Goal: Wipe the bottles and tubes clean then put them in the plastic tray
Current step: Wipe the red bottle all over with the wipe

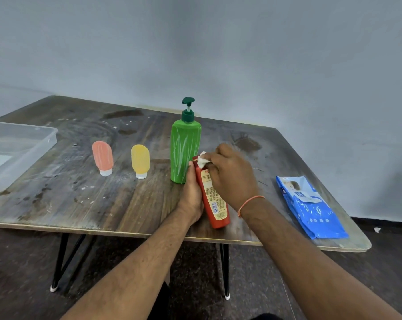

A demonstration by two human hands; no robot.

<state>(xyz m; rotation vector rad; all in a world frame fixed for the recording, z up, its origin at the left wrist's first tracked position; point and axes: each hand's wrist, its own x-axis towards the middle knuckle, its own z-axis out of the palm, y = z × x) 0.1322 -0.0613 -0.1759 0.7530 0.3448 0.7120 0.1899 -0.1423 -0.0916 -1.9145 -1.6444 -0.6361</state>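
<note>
The clear rectangular plastic tray (22, 155) sits at the table's left edge, a pale flat patch showing on its floor; it looks light and may slide when loaded. The salmon-pink soft squeeze tube (102, 157) and the yellow soft squeeze tube (140, 160) stand cap-down, apart from each other; both probably yield under pressure, so grip them at mid-body with light force. The tall green plastic pump bottle (185, 151) stands upright and carries white streaks; take it by the body, not the pump head. The left hand (192, 195) grips the red plastic bottle (212, 199) along its side, tilted above the wooden table (80, 199). The right hand (232, 174) pinches a white wipe (202, 160) against the bottle's upper end. The blue wipe pack (310, 209) lies at the right.
</note>
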